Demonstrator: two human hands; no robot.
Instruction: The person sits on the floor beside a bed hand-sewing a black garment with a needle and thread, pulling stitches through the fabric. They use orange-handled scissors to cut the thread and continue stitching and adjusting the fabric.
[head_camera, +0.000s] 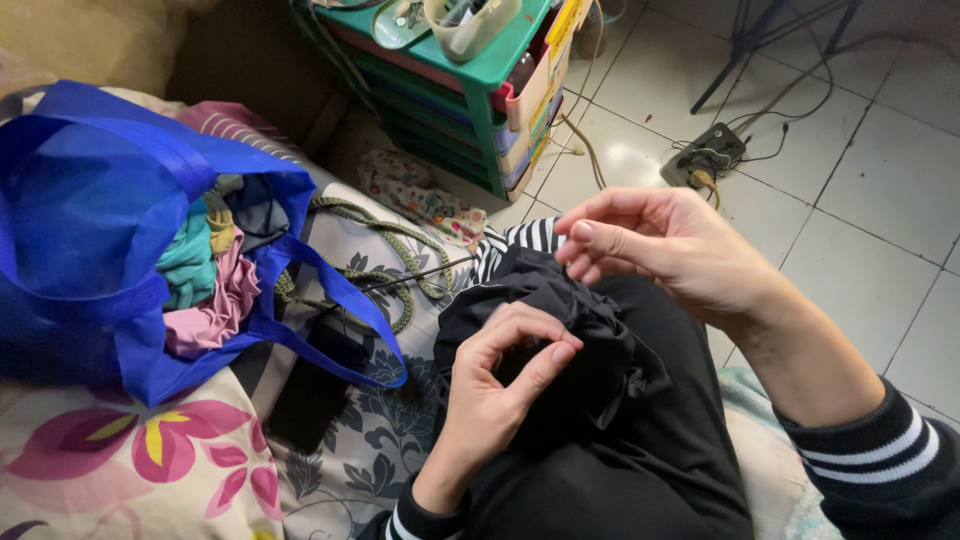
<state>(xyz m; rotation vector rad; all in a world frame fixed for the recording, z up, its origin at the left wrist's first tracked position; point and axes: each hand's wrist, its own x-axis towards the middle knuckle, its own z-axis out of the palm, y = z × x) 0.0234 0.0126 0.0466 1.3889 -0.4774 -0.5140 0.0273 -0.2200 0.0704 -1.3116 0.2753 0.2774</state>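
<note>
Hands worked a gathered black fabric garment lying on the person's lap. Left hand pinched a fold between thumb and forefinger. Right hand was raised just above, fingertips nipped together. Blue fabric bag of clothes lay nearby on the floral bed cover.

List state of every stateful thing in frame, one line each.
left hand: pinching the black fabric, thumb and forefinger closed
right hand: raised above the fabric, fingertips pinched together
black fabric: bunched and gathered on the lap
blue bag: open, stuffed with coloured cloth
green cord: loose, looped on the bedding
power strip: on the floor, cables plugged in
green shelf: upright, trays loaded
</note>
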